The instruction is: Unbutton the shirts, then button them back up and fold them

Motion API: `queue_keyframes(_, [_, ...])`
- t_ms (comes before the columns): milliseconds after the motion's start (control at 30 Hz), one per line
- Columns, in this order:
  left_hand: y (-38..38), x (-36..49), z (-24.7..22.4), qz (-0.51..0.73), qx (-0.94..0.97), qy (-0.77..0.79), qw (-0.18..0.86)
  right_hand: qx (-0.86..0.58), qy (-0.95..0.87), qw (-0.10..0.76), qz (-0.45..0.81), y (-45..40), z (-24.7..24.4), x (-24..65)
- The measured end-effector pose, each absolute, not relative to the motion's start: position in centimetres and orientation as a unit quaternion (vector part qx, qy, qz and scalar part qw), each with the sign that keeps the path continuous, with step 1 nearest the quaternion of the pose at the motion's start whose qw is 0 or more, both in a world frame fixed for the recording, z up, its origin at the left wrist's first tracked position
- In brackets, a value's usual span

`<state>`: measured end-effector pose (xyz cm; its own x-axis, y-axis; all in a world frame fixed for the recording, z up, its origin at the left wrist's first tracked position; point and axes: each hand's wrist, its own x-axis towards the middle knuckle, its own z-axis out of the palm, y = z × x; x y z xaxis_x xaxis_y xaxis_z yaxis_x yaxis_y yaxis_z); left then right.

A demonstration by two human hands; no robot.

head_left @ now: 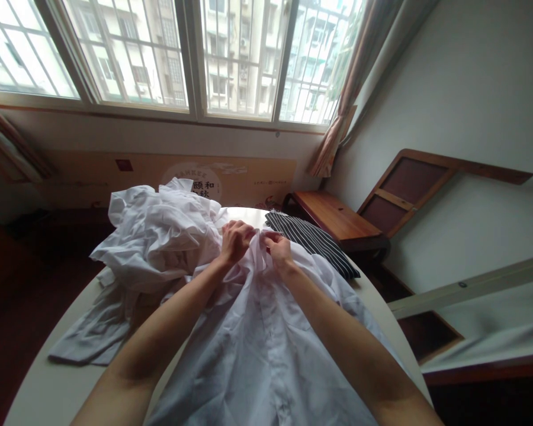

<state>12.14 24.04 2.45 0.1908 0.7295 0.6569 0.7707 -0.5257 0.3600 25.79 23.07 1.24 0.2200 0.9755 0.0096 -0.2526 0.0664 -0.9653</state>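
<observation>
Left hand [237,241], just right of 1 heap of white cloth [160,234], is curled closed on the far end of the white shirt [253,331] on the counter [57,390]; right hand [278,247] pinches it too, beside 1 striped black cloth [315,238].

A wrinkled white shirt [249,349] lies across the table [39,384], its far end gathered.
</observation>
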Motion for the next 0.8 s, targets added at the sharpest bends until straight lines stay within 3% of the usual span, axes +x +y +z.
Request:
queue_keyframes(300, [23.65,12.40,2.46,-0.377,-0.781,-0.493,0.072,-0.504,-0.427,0.657,0.363,22.46,1.62,26.01])
queue_keyframes(467, [23.64,12.54,2.40,-0.375,-0.790,-0.481,0.063,-0.540,-0.484,0.620,0.300,22.60,1.97,25.54])
queue_keyframes(800, [23.79,12.10,2.21,-0.374,-0.798,-0.470,0.050,-0.520,-0.485,0.611,0.348,23.00,2.09,25.24])
